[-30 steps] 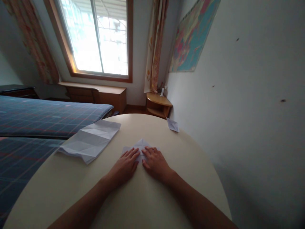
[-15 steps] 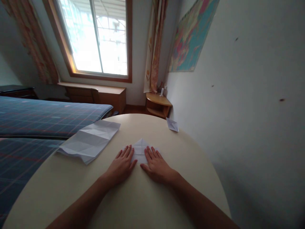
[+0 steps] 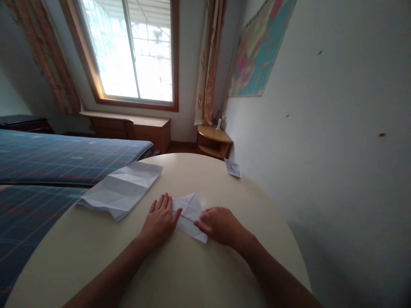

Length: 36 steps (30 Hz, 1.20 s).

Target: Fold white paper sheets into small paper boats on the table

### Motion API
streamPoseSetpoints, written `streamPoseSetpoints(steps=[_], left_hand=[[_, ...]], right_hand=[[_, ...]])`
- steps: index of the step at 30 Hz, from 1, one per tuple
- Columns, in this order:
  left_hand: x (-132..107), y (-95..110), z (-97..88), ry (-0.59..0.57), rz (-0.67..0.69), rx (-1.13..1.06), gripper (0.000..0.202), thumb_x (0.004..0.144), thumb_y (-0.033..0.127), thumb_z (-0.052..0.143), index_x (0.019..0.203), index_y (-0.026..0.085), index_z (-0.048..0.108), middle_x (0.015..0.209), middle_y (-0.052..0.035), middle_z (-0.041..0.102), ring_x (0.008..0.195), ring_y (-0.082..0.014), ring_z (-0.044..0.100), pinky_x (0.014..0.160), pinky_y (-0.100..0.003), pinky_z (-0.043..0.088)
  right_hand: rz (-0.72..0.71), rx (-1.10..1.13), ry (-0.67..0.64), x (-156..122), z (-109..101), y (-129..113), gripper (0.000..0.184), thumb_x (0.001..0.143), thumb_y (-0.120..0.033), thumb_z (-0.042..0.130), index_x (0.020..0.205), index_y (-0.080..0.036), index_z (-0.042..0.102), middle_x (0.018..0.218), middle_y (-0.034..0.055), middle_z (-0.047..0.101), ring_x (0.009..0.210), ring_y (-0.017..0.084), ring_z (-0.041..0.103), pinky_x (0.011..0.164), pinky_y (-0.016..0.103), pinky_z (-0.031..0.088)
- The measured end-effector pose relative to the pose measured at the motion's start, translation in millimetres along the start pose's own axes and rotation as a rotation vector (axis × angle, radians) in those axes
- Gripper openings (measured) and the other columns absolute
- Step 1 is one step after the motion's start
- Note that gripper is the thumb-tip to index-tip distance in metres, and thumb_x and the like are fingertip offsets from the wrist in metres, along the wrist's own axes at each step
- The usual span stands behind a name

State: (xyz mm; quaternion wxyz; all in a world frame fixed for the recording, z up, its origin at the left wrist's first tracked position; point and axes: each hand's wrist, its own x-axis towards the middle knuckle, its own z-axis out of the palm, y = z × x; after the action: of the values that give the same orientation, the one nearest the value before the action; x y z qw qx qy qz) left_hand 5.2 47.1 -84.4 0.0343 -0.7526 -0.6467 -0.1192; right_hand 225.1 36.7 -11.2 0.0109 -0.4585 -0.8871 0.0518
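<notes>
A folded white paper point(image 3: 192, 206) lies turned at an angle on the round table, with a pointed far end and crease lines. My left hand point(image 3: 160, 217) lies flat over its left end, fingers stretched out and the thumb resting on the paper. At the opposite end, my right hand point(image 3: 221, 224) has its fingers curled in, with the thumb and bent fingers closed on the paper's right edge. The fingertips of that hand are partly hidden.
A large creased white sheet point(image 3: 123, 188) lies at the table's left edge. Near the far right rim sits a small folded paper piece point(image 3: 233, 168). The round cream table point(image 3: 180, 273) stands beside a bed point(image 3: 64, 156) and a white wall point(image 3: 346, 179).
Both hands were flat on the paper. The paper has since turned clockwise, its right end coming nearer me. My right hand has curled its fingers and moved slightly right; the left remains flat.
</notes>
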Motion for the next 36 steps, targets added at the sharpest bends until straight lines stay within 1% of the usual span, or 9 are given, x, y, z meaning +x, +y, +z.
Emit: streamPoseSetpoints(steps=[2, 6, 9, 11, 14, 23, 28, 32, 36], left_hand=[[-1, 0, 1.3, 0.002, -0.015, 0.006, 0.065, 0.096, 0.050, 0.033, 0.141, 0.003, 0.043, 0.152, -0.0227, 0.035, 0.144, -0.0326, 0.028, 0.116, -0.050, 0.024], [-1, -2, 4.1, -0.010, 0.014, -0.017, 0.066, 0.095, 0.049, 0.039, 0.144, 0.005, 0.040, 0.153, -0.0207, 0.033, 0.144, -0.0324, 0.029, 0.115, -0.049, 0.028], [0, -5, 2.7, -0.037, 0.053, -0.036, 0.066, 0.094, 0.049, 0.040, 0.145, 0.007, 0.040, 0.154, -0.0190, 0.033, 0.144, -0.0313, 0.028, 0.115, -0.047, 0.027], [0, -5, 0.6, -0.054, 0.077, -0.037, 0.066, 0.094, 0.050, 0.041, 0.145, 0.009, 0.040, 0.154, -0.0175, 0.034, 0.144, -0.0304, 0.028, 0.116, -0.045, 0.026], [-1, -5, -1.3, -0.061, 0.105, -0.036, 0.066, 0.093, 0.050, 0.043, 0.146, 0.011, 0.040, 0.155, -0.0161, 0.034, 0.144, -0.0298, 0.028, 0.117, -0.043, 0.026], [-1, -6, 0.7, -0.022, 0.181, -0.103, 0.065, 0.092, 0.052, 0.046, 0.145, 0.014, 0.042, 0.156, -0.0157, 0.032, 0.145, -0.0311, 0.024, 0.116, -0.047, 0.027], [-1, -1, -14.9, 0.035, 0.240, -0.146, 0.050, 0.088, 0.042, 0.056, 0.134, 0.020, 0.056, 0.148, -0.0131, 0.046, 0.135, -0.0313, 0.043, 0.111, -0.046, 0.036], [-2, 5, -24.6, 0.037, 0.288, -0.195, 0.034, 0.088, 0.030, 0.058, 0.121, 0.025, 0.065, 0.123, -0.0079, 0.065, 0.111, -0.0264, 0.059, 0.099, -0.042, 0.047], [-4, 12, -29.1, 0.010, 0.330, -0.177, 0.024, 0.088, 0.023, 0.056, 0.109, 0.026, 0.069, 0.106, -0.0051, 0.069, 0.097, -0.0230, 0.064, 0.087, -0.037, 0.052]], right_hand=[[-0.072, 0.009, 0.009, 0, -5, 1, 0.048, 0.096, -0.051, 0.043, 0.082, -0.020, 0.077, 0.082, 0.0103, 0.075, 0.080, 0.022, 0.069, 0.073, 0.030, 0.046], [-0.197, 0.100, 0.044, 5, 0, 13, 0.041, 0.095, -0.045, 0.048, 0.079, -0.022, 0.077, 0.078, 0.0070, 0.076, 0.076, 0.019, 0.069, 0.070, 0.027, 0.043], [-0.143, 0.174, 0.105, 11, 10, 25, 0.033, 0.095, -0.040, 0.050, 0.088, -0.023, 0.077, 0.082, 0.0056, 0.076, 0.076, 0.018, 0.069, 0.072, 0.027, 0.044], [-0.067, 0.244, 0.201, 15, 17, 33, 0.026, 0.094, -0.035, 0.053, 0.104, -0.024, 0.074, 0.097, 0.0059, 0.076, 0.088, 0.019, 0.069, 0.079, 0.027, 0.046], [0.015, 0.326, 0.291, 21, 25, 41, 0.031, 0.092, -0.028, 0.054, 0.119, -0.022, 0.068, 0.111, 0.0077, 0.072, 0.101, 0.021, 0.066, 0.087, 0.029, 0.047], [-0.050, 0.536, 0.313, 29, 37, 49, 0.033, 0.085, -0.010, 0.057, 0.112, -0.022, 0.071, 0.105, 0.0067, 0.072, 0.095, 0.020, 0.066, 0.089, 0.031, 0.049], [-0.144, 0.578, 0.351, 31, 41, 52, 0.032, 0.080, -0.006, 0.065, 0.105, -0.024, 0.074, 0.101, 0.0051, 0.069, 0.091, 0.017, 0.065, 0.086, 0.029, 0.049], [-0.197, 0.487, 0.371, 31, 40, 51, 0.022, 0.081, -0.011, 0.070, 0.098, -0.024, 0.076, 0.094, 0.0046, 0.068, 0.086, 0.016, 0.063, 0.082, 0.028, 0.049], [-0.296, 0.395, 0.398, 28, 34, 50, 0.015, 0.080, -0.013, 0.073, 0.089, -0.025, 0.076, 0.090, 0.0037, 0.068, 0.084, 0.016, 0.062, 0.079, 0.027, 0.048]])
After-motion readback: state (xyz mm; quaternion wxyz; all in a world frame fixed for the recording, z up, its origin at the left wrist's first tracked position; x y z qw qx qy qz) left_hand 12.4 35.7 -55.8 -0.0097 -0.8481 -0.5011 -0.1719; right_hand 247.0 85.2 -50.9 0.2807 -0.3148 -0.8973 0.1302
